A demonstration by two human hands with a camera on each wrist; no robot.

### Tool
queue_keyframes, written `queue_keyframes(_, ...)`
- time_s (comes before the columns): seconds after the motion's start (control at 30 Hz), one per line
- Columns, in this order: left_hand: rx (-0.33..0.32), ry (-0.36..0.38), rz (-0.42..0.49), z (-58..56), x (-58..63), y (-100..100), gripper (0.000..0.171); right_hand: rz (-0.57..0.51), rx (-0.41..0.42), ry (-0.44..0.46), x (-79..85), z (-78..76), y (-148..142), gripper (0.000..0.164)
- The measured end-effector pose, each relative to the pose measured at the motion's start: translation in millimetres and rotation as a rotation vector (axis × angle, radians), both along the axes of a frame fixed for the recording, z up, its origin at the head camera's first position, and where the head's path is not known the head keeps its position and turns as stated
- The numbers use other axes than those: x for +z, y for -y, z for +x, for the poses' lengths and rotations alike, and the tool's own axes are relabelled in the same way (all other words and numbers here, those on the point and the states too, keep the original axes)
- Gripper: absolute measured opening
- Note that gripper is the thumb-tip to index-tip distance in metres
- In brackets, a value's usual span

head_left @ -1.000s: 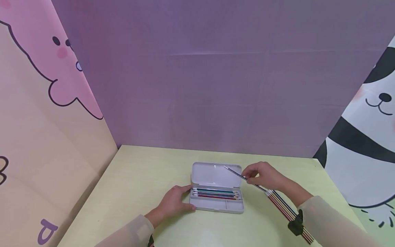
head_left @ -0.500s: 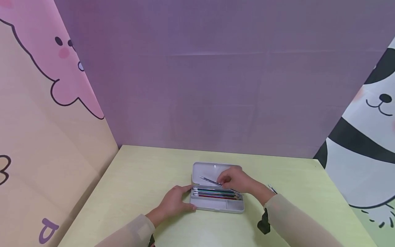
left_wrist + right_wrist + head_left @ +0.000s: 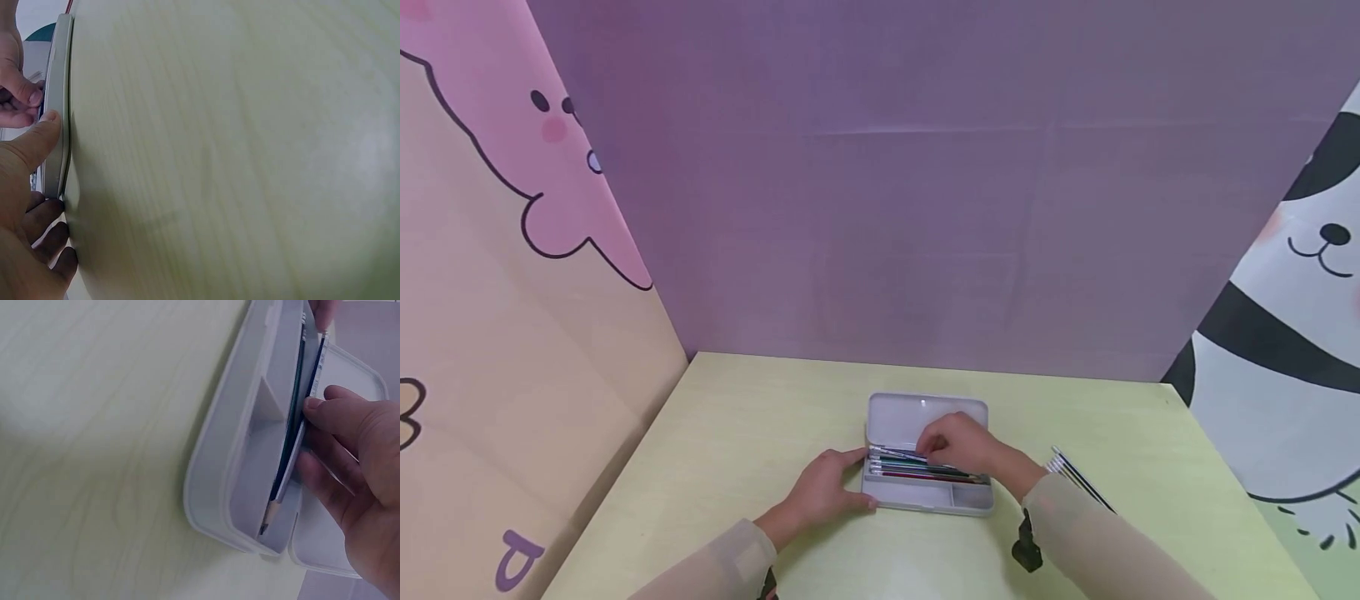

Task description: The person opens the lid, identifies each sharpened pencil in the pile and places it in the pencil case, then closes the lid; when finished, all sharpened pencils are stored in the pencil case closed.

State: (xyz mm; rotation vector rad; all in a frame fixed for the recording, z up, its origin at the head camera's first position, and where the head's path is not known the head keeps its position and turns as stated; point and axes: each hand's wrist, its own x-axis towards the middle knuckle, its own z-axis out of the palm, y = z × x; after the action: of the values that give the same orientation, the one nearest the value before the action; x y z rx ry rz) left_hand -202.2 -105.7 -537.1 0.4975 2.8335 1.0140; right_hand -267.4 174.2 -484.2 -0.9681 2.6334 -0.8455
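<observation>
A white pencil case (image 3: 906,494) lies on the table with its lid (image 3: 891,421) folded back. Several pencils (image 3: 917,476) lie side by side in its long rear compartment. My left hand (image 3: 820,490) holds the case by its left end; the left wrist view shows the thumb (image 3: 39,140) on the front wall. Over the rear compartment, my right hand (image 3: 966,442) pinches a dark blue and white patterned pencil (image 3: 318,365) between thumb and fingers. That pencil lies along the back wall, its sharpened tip toward the right end of the case.
More pencils (image 3: 1081,478) lie on the table to the right, partly hidden under my right sleeve (image 3: 1090,525). A small divider (image 3: 270,400) splits the front compartment. A purple backdrop (image 3: 925,208) rises behind the table (image 3: 760,417).
My right hand has carried the pencil leftward from beside the loose pencils and lowered it into the case's rear compartment. My left hand has stayed on the case.
</observation>
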Motion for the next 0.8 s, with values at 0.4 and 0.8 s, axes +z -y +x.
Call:
queue_keyframes(0.4, 0.005, -0.006, 0.007, 0.2, 1.9, -2, 0.088, 0.056, -0.001, -0.079, -3.6, 4.3, 1, 0.019)
queue_keyframes(0.8, 0.014, -0.002, 0.017, 2.5, 3.4, -3, 0.089, -0.072, -0.09, -0.012, 25.8, 3.4, -36, 0.016)
